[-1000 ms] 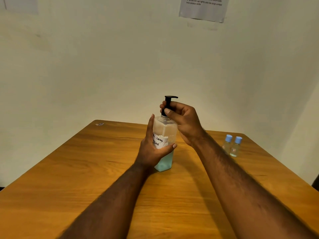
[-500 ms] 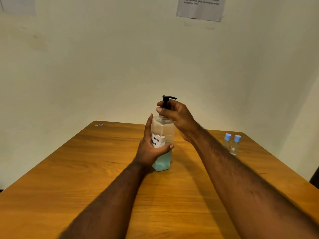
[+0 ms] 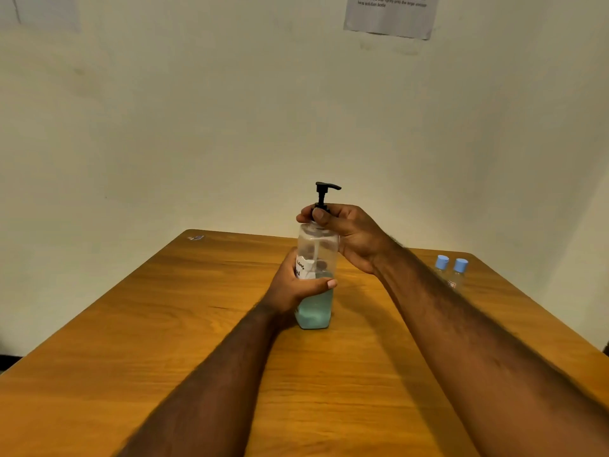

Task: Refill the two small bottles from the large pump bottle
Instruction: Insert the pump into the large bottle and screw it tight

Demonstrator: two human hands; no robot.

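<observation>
- Since half a second ago, the left hand's (image 3: 293, 286) forefinger is no longer pointing up the bottle's side and is curling round behind it.
- That hand is gripping the large pump bottle (image 3: 324, 245) at its label, thumb lying across the front.
- The bottle is standing upright mid-table (image 3: 164, 324), with blue liquid sitting in its lower part.
- The right hand (image 3: 356, 235) is pinching the black collar beneath the pump head (image 3: 326, 187).
- The two small bottles (image 3: 441, 267) are standing capped, side by side, near the table's right edge.
</observation>
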